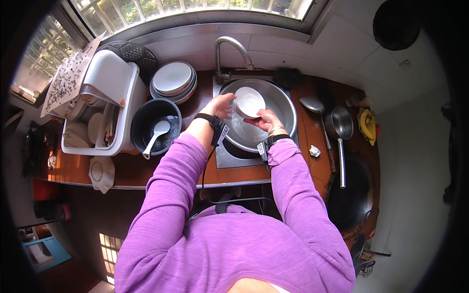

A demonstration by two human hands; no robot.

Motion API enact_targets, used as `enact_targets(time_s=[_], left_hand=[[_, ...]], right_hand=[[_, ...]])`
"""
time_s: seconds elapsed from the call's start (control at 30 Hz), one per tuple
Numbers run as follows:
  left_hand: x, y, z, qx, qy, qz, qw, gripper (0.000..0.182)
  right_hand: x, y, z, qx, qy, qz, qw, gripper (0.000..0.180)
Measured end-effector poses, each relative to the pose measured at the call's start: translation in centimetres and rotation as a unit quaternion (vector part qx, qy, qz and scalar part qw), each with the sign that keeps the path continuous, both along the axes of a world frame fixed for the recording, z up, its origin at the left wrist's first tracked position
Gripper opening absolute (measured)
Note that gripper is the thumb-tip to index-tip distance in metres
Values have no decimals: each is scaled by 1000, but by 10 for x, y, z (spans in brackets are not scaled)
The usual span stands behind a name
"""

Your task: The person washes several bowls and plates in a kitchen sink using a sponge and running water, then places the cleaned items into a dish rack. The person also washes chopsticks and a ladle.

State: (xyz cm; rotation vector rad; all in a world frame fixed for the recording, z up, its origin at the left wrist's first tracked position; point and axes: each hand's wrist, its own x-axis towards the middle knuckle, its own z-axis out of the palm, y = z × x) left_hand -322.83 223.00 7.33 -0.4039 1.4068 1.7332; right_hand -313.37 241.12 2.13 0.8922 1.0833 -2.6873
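Note:
A white bowl (250, 102) is tilted above a large round metal basin (290, 110) set over the sink (227, 161). My right hand (266, 121) grips its lower right rim, thumb on the edge and fingers beneath. At the bowl's left side is my left hand (221, 105), fingers spread and fingertips at the rim; whether they bear any of its weight cannot be told. Water lies in the basin. Behind the basin stands a curved metal faucet (234, 40), its spout over the basin's back edge.
To the left are a dark pot (137, 126) with a white rice paddle (155, 137), stacked metal dishes (174, 77) and a white dish rack (135, 95). On the right lie a metal spatula (312, 104), a long-handled ladle (339, 122), bananas (367, 126) and a wok (350, 194).

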Motion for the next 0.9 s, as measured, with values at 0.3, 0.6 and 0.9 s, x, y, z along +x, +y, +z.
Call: enact_targets(time_s=[0.3, 0.6, 0.9], left_hand=[[35, 20, 9, 188, 74, -12, 979, 39], [38, 1, 14, 106, 18, -96, 990, 41], [49, 24, -4, 52, 145, -24, 988, 34]], right_hand=[[17, -31, 76, 919, 147, 19, 366, 28], [69, -43, 97, 728, 226, 368, 532, 28], [63, -67, 81, 592, 269, 196, 734, 25]])
